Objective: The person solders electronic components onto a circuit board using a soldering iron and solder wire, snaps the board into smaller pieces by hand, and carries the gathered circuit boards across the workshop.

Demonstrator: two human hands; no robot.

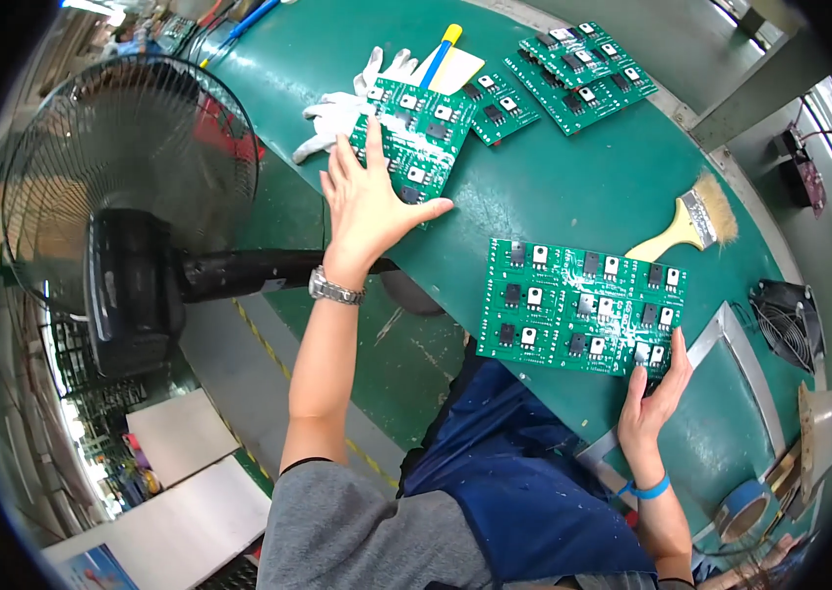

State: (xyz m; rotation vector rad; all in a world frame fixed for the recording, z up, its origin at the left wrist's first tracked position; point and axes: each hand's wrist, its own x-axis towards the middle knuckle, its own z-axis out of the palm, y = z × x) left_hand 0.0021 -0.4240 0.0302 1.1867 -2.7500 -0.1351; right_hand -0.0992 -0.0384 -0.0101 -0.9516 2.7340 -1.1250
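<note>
- The left hand (369,202) lies flat and spread on a green circuit board (414,138) at the counter's (573,192) far left edge, fingers open, pressing on the board without closing around it.
- The right hand (654,393) pinches the near right corner of a larger green circuit board (578,305), thumb and fingers closed lightly on its edge; this board sits on the counter nearer the person than the first.
- A white glove (337,113) lies beside and partly under the far board; a blue-and-yellow pen (441,54) rests on a pale card just beyond it.
- More green boards (573,69) are spread farther back on the counter.
- A flat paintbrush (686,224) lies just beyond the large board's right end.
- A black standing fan (131,197) stands off the counter's left edge; a roll of blue tape (742,509) sits near the right wrist.
- Judgement: handling goes best with boards held by their edges, kept level, and fingers clear of the mounted parts.
</note>
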